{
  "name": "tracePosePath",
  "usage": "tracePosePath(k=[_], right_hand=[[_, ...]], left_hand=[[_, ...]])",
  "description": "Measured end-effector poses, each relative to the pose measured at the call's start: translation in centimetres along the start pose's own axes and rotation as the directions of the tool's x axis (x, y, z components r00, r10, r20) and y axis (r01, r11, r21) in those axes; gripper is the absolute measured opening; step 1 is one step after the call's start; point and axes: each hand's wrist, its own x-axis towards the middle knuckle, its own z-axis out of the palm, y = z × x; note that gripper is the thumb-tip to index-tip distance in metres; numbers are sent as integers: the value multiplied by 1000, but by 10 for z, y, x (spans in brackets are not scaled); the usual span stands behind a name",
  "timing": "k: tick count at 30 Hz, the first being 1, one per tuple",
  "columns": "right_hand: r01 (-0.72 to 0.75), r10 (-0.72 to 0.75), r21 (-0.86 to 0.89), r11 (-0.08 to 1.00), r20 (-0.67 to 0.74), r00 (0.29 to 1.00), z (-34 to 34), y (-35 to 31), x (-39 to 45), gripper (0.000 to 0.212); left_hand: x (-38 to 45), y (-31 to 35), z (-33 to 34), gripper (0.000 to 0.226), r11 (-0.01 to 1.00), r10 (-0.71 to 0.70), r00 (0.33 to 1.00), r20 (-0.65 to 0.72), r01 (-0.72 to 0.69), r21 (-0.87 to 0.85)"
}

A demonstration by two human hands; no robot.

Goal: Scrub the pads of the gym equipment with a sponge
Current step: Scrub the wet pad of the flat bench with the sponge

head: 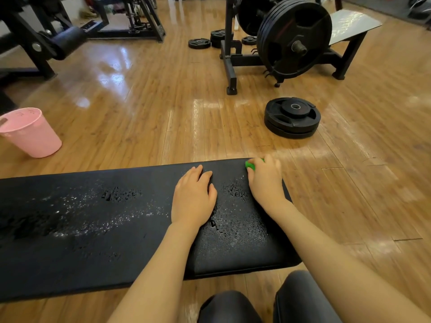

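Glossy wooden floor (144,108) stretches out ahead of you, crowded with dark gym machines, a loaded plate rack (295,39) and a stack of loose weight plates (292,117) lying flat just beyond the bench. Across the foreground runs the black bench pad (93,229), the counter you are working on, its surface beaded with water and patches of foam.

Your right hand (265,180) is curled round the green sponge (250,166) and presses it onto the far right corner of the pad, right at the edge. Your left hand (193,199) lies flat with relaxed, straight fingers on the pad just beside it, holding nothing and apparently bracing you.

By the look of it you are mid-scrub on the right end. The wet streaks further left suggest that stretch has been wetted, though whether it is properly scrubbed cannot be told. The next move likely calls for drawing the sponge back across the pad with steady pressure, keeping it from slipping off the rounded edge.

One container shows: a pink bucket (31,134) stands on the floor well to the left. Something dark touches its rim, but its contents are hidden from this angle.
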Motion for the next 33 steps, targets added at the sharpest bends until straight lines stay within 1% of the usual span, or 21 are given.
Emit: tracePosePath(k=[3, 5, 9, 13, 16, 19, 22, 26, 30, 33], right_hand=[[57, -54, 61, 997, -43, 998, -8, 4, -29, 14], [76, -75, 57, 995, -35, 997, -10, 6, -37, 16], [32, -33, 68, 997, 14, 999, -6, -1, -16, 21], [6, -8, 33, 999, 43, 999, 6, -13, 18, 24], [-2, 2, 9, 1000, 59, 998, 10, -17, 27, 24], [32, -31, -10, 999, 51, 998, 6, -14, 14, 22], [76, -78, 40, 996, 41, 996, -4, -9, -15, 19], [97, -101, 69, 993, 51, 994, -11, -4, -45, 23], [55, -59, 87, 995, 48, 997, -4, -13, -21, 25], [26, -29, 56, 998, 52, 998, 7, -23, 6, 26]], left_hand=[[0, 1, 0, 39, 1000, 3, 1000, -2, -3, 2], [0, 1, 0, 39, 1000, 6, 1000, -7, -6, 2], [0, 1, 1, 38, 1000, 10, 1000, -19, -10, 9], [0, 0, 1, 38, 1000, 15, 1000, -23, -14, 11], [0, -1, 1, 38, 1000, 17, 1000, -21, -17, 9], [0, -1, 1, 39, 1000, 21, 1000, -19, -21, 7], [0, -1, 1, 39, 1000, 19, 1000, -18, -19, 7], [1, -1, 2, 37, 999, 33, 999, -40, -33, 8], [1, -1, 3, 36, 999, 38, 998, -57, -38, 4], [1, -1, 4, 36, 999, 43, 997, -59, -43, 3]])
